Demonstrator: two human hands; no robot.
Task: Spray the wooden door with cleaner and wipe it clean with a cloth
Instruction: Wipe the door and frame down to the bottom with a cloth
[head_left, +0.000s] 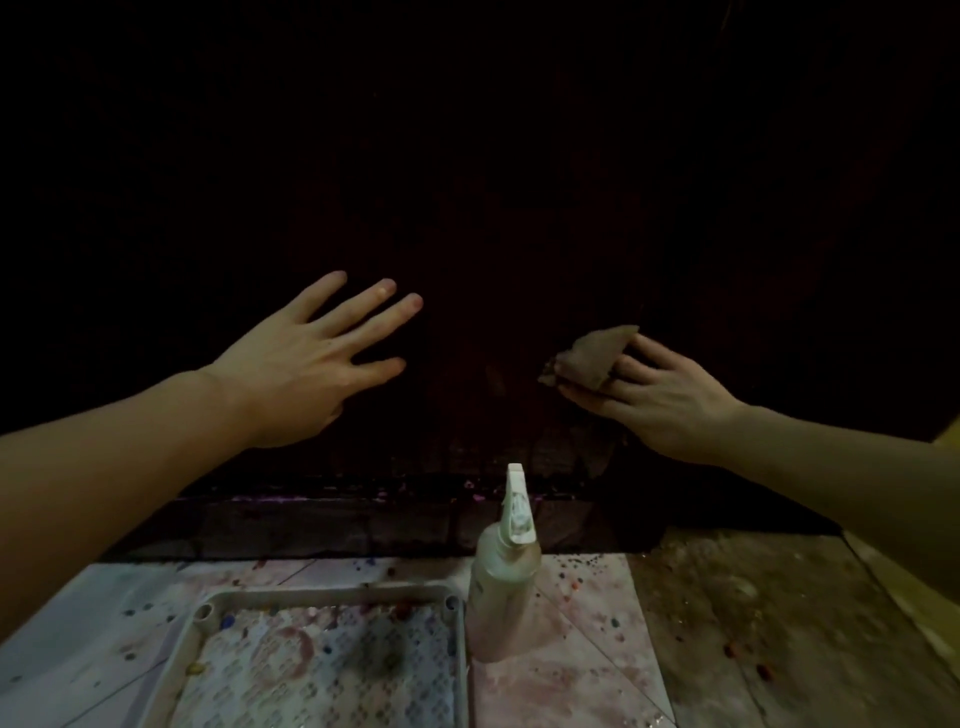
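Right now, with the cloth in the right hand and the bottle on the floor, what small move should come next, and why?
Probably press the cloth against the door and begin wiping. The right hand already holds it close to the wood, the spray bottle stands unheld, and the left hand is open.

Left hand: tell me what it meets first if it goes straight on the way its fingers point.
The left hand points up and forward at the dark wooden door. Nothing shows between them, so it would likely meet the door first, though the gap is hard to judge.
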